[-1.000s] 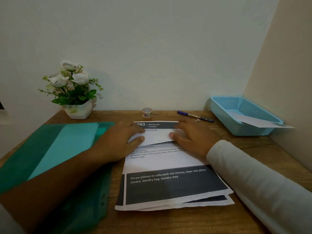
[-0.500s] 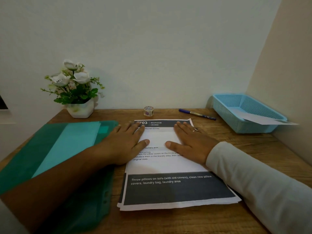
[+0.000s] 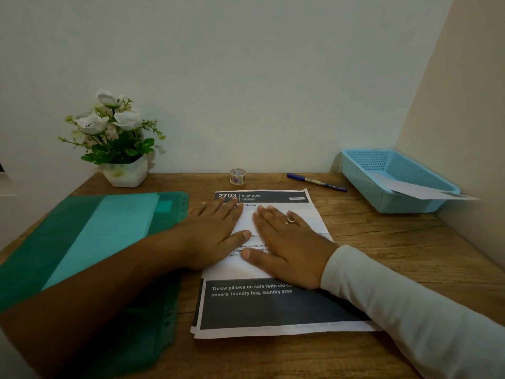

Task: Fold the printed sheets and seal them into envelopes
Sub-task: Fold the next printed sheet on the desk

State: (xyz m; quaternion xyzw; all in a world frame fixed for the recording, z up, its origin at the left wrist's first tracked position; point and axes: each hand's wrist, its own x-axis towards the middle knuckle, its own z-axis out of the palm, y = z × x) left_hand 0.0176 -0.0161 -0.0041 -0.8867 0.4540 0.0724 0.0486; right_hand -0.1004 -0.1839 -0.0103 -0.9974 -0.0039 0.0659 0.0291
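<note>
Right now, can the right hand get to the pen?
Probably yes. The right hand lies flat on the sheets, and the pen lies beyond it on bare desk, with nothing between them.

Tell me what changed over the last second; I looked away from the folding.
The folded-over flap of the top printed sheet has been pressed flat. Both hands moved: the left hand slid right and the right hand slid left, so they lie close together, palms down. Nothing was gripped. The folder, tape roll, pen and basket stayed put.
</note>
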